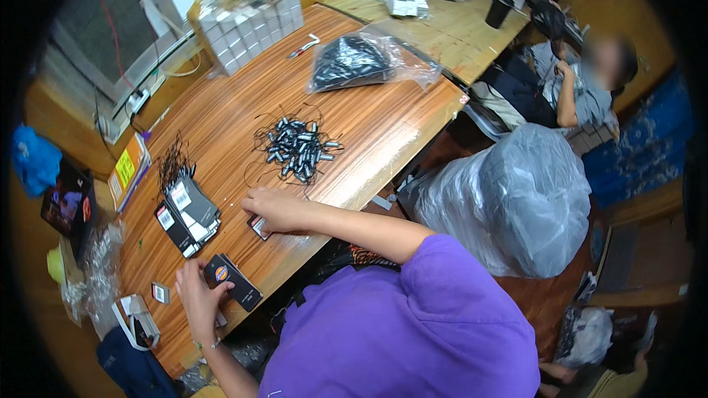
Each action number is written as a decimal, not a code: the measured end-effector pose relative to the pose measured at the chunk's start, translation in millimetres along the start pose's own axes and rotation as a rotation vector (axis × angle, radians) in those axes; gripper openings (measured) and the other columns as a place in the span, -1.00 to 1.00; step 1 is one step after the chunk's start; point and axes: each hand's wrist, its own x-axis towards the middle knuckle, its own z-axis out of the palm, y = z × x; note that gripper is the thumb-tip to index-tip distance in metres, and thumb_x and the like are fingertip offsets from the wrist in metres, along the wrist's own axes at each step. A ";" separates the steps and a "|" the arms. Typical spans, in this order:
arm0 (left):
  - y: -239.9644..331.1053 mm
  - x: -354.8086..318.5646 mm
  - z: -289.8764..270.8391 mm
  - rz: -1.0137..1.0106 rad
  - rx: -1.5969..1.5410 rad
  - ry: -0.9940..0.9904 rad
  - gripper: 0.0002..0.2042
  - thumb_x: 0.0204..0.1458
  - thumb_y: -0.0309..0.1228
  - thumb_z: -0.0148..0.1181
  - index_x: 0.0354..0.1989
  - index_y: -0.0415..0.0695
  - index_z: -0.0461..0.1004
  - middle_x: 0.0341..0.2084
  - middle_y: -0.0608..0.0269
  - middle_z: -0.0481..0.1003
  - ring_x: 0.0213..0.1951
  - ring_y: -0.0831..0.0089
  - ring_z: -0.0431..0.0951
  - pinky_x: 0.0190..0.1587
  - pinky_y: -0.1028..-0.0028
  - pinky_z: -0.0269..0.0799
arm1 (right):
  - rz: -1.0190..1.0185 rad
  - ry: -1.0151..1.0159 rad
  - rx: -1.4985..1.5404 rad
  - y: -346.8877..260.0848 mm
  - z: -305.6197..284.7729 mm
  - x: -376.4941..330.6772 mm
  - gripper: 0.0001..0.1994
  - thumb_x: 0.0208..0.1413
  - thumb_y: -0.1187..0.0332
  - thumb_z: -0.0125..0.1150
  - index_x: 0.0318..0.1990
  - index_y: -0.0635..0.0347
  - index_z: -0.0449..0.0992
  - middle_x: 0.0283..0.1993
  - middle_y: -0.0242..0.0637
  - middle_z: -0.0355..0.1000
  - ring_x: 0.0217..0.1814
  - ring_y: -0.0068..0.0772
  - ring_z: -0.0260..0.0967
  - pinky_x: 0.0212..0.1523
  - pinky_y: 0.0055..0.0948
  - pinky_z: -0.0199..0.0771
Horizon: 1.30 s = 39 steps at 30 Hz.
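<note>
The black card stack (237, 289) lies at the near edge of the table (221, 114), its top card bearing a round orange-and-blue emblem. The left hand (198, 291) is clamped on its left end, the thumb over the near side and the fingers along the far side. The right hand (273, 208) is well apart from the left, palm down over a small card with a red-and-white label (258, 227); its fingers partly hide that card, so I cannot tell how firmly they hold it

Just beyond the left hand lie overlapping rows of black and grey cards (193, 210), some with white labels, and a bundle of thin black cords (175, 164) spreads from their far end. Beyond the right hand is a loose heap of black corded tags (299, 149), tangled together. To the left of the left hand are a small pale-faced card (160, 292) and a white open box (137, 320)

Farther up the table are a clear plastic bag of black items (350, 61), a small red-and-white tool (304, 46) and a wrapped block of white boxes (251, 29) by the window. A paler wooden table (457, 40) adjoins, carrying a black cup (499, 11). To the right, a large plastic-wrapped bundle (509, 203) stands on the floor, and a seated person (590, 92) is behind it
</note>
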 end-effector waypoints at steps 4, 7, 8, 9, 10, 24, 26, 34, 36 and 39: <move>-26.1 -6.0 9.9 -0.180 -0.653 -0.128 -0.61 -0.27 -0.66 0.23 -0.22 -0.19 0.24 -0.39 0.30 0.38 -0.37 0.57 0.38 -0.34 0.57 0.29 | -0.027 0.181 -0.059 -5.3 -0.8 -5.5 -0.68 -0.37 0.42 0.33 -0.39 0.19 0.35 -0.26 -0.15 0.31 -0.11 -0.09 0.27 -0.17 -0.22 0.30; -17.9 -9.0 11.9 -0.215 -0.949 -0.113 -0.76 -0.02 -0.67 0.02 -0.18 -0.19 0.23 -0.41 0.34 0.43 -0.44 0.72 0.37 -0.44 0.76 0.23 | 0.037 0.148 0.138 3.0 3.2 -1.7 -0.72 -0.30 0.41 0.32 -0.40 0.22 0.35 -0.36 -0.18 0.37 -0.21 -0.09 0.33 -0.23 -0.24 0.33; -15.0 -10.1 9.6 -0.234 -0.992 -0.108 -0.77 -0.01 -0.66 0.02 -0.18 -0.19 0.24 -0.39 0.34 0.44 -0.43 0.72 0.38 -0.43 0.76 0.23 | 0.045 0.179 0.219 5.3 4.7 -3.0 -0.73 -0.30 0.41 0.32 -0.41 0.23 0.37 -0.38 -0.18 0.40 -0.25 -0.12 0.36 -0.27 -0.26 0.34; -15.2 -14.6 7.7 -0.267 -1.036 -0.093 -0.78 0.00 -0.65 0.01 -0.18 -0.20 0.26 -0.37 0.33 0.44 -0.41 0.72 0.38 -0.43 0.76 0.23 | 0.046 0.195 0.305 -0.1 0.7 -6.7 -0.74 -0.29 0.42 0.32 -0.41 0.24 0.38 -0.40 -0.17 0.42 -0.28 -0.15 0.39 -0.31 -0.28 0.36; -19.2 -16.4 6.6 -0.237 -1.026 -0.092 -0.81 0.04 -0.62 -0.04 -0.15 -0.20 0.28 -0.35 0.33 0.46 -0.40 0.72 0.40 -0.43 0.77 0.23 | 0.037 0.199 0.395 -6.8 0.6 -8.3 -0.75 -0.28 0.42 0.32 -0.42 0.25 0.40 -0.43 -0.16 0.45 -0.32 -0.19 0.42 -0.35 -0.31 0.37; 46.7 -25.7 17.8 -0.234 -1.298 -0.016 -0.71 -0.01 -0.61 0.10 -0.06 -0.26 0.37 -0.42 0.26 0.51 -0.36 0.65 0.48 -0.35 0.71 0.40 | 0.057 0.148 0.492 -75.1 6.2 -42.4 -0.65 -0.05 0.28 0.24 -0.13 0.19 0.33 -0.60 -0.32 0.30 -0.57 -0.44 0.30 -0.51 -0.52 0.30; 43.6 -26.4 21.1 -0.256 -1.347 0.010 -0.71 0.00 -0.59 0.11 -0.06 -0.26 0.38 -0.42 0.26 0.51 -0.38 0.67 0.47 -0.37 0.73 0.38 | 0.067 0.159 0.621 -54.4 3.8 -42.9 -0.69 -0.02 0.29 0.22 -0.16 0.22 0.37 -0.55 -0.30 0.34 -0.52 -0.48 0.32 -0.46 -0.53 0.32; 27.3 -23.4 23.7 -0.306 -1.340 0.077 -0.75 0.00 -0.54 0.13 -0.11 -0.23 0.39 -0.45 0.36 0.50 -0.42 0.75 0.43 -0.45 0.77 0.29 | 0.443 0.608 -0.098 76.8 -85.6 -79.3 -0.91 -0.10 0.48 0.16 -0.40 0.30 0.46 -0.47 -0.14 0.43 -0.42 -0.21 0.37 -0.35 -0.37 0.35; 27.6 -20.6 28.1 -0.274 -1.337 0.062 -0.79 0.00 -0.55 0.13 -0.16 -0.23 0.38 -0.47 0.36 0.50 -0.43 0.75 0.42 -0.44 0.76 0.30 | 0.463 0.544 -0.189 89.1 -82.4 -81.8 -0.89 -0.13 0.48 0.20 -0.42 0.30 0.45 -0.49 -0.15 0.41 -0.43 -0.20 0.36 -0.36 -0.36 0.34; 32.1 -22.3 32.1 -0.265 -1.373 0.012 -0.85 0.00 -0.56 0.12 -0.25 -0.21 0.35 -0.47 0.35 0.49 -0.44 0.74 0.42 -0.42 0.74 0.30 | 0.420 0.606 -0.161 102.4 -70.8 -80.5 -0.89 -0.16 0.50 0.22 -0.45 0.31 0.43 -0.52 -0.17 0.39 -0.45 -0.24 0.34 -0.38 -0.37 0.33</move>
